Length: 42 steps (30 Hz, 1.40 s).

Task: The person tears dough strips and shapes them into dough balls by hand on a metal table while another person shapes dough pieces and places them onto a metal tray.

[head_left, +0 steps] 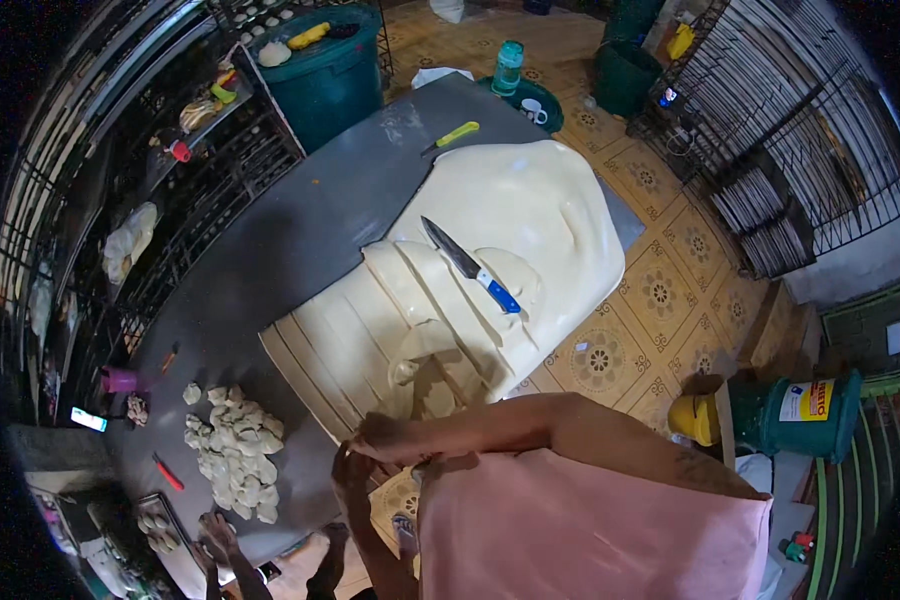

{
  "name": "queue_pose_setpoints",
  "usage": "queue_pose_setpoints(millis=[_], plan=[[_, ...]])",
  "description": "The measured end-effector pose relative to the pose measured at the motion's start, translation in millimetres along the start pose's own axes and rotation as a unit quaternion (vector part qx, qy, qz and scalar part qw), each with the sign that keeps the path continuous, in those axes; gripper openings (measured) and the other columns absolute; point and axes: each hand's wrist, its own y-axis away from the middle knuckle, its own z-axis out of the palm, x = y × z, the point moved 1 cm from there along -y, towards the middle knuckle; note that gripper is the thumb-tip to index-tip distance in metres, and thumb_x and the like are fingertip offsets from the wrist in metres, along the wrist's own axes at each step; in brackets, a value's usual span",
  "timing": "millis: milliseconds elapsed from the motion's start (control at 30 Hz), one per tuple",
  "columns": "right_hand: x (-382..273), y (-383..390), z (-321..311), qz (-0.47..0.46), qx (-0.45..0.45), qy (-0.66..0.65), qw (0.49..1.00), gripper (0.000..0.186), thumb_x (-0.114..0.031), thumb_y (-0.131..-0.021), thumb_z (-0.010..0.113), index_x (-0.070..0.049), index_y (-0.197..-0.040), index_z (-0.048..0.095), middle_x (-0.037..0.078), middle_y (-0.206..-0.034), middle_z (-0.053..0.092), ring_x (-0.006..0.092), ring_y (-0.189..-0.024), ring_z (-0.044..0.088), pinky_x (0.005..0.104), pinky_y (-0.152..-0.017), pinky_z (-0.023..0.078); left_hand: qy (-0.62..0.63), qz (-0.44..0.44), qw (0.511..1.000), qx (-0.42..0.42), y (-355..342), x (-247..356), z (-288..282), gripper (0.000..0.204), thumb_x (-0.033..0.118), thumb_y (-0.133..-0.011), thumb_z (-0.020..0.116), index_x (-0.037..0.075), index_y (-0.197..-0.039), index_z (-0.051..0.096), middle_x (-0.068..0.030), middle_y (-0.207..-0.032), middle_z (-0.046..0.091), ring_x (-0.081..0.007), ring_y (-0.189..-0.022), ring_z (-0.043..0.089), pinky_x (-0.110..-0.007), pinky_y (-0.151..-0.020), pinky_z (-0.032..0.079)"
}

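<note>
cream dough sheet [510,230], its cut edge under both hands [370,455]

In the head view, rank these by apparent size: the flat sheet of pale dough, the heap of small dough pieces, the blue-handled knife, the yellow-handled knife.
1. Flat sheet of pale dough
2. Heap of small dough pieces
3. Blue-handled knife
4. Yellow-handled knife, though it lies farther from the camera, so its last place is unsure.

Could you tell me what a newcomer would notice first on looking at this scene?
A huge pale sheet of dough covers the right half of the grey table, its near part cut into strips, with a blue-handled knife lying on top. At the table's left end sits a pile of small dough pieces.
</note>
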Motion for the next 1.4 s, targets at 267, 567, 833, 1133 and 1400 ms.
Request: queue_pose_setpoints(millis=[267,567,833,1133,1400], plan=[[-2,19,-21,0.009,0.186,0.088,0.979,0.029,-0.024,-0.088,0.053,-0.005,-0.109,0.059,0.02,-0.096,0.065,0.0349,-0.09,0.066,0.0453,-0.077,0.052,-0.168,0.149,0.968,0.111,-32,-19,25,0.028,0.02,-0.088,0.065,-0.001,-0.107,0.064,-0.0073,-0.085,0.067,-0.0156,-0.071,0.06,-0.028,-0.063,0.049],[-32,-17,-32,0.152,-0.147,-0.2,0.957,0.036,-0.034,-0.09,0.051,-0.009,-0.111,0.066,0.016,-0.1,0.07,0.0287,-0.094,0.067,0.0414,-0.084,0.051,-0.357,-0.022,0.889,0.287,-35,-27,-1,0.032,0.034,-0.083,0.065,0.005,-0.096,0.069,-0.0229,-0.081,0.067,-0.0403,-0.076,0.065,-0.048,-0.071,0.051],[-72,-23,0,-0.203,-0.121,-0.166,0.957,0.039,-0.037,-0.09,0.054,-0.002,-0.107,0.053,0.018,-0.075,0.063,0.0384,-0.066,0.063,0.051,-0.065,0.05,-0.427,-0.099,0.852,0.285,-33,-5,-72,0.035,0.03,-0.088,0.06,0.006,-0.113,0.064,-0.0273,-0.099,0.065,-0.0463,-0.095,0.061,-0.047,-0.08,0.05],[-38,-17,-11,-0.12,-0.049,-0.194,0.972,0.049,-0.015,-0.084,0.064,0.0,-0.127,0.047,0.022,-0.116,0.055,0.0389,-0.108,0.055,0.0431,-0.09,0.048,-0.397,0.04,0.914,0.071,-17,-48,-36,0.063,0.013,-0.082,0.07,-0.003,-0.136,0.04,-0.0227,-0.113,0.063,-0.0345,-0.1,0.063,-0.043,-0.087,0.049],[10,7,-36,0.009,-0.094,0.005,0.996,0.03,-0.016,-0.073,0.068,-0.003,-0.098,0.059,0.016,-0.099,0.064,0.039,-0.1,0.059,0.0484,-0.086,0.046,-0.117,0.043,0.989,0.083,-19,-29,7,0.034,0.021,-0.089,0.062,0.002,-0.117,0.064,-0.0122,-0.088,0.069,-0.017,-0.077,0.064,-0.033,-0.069,0.053]])
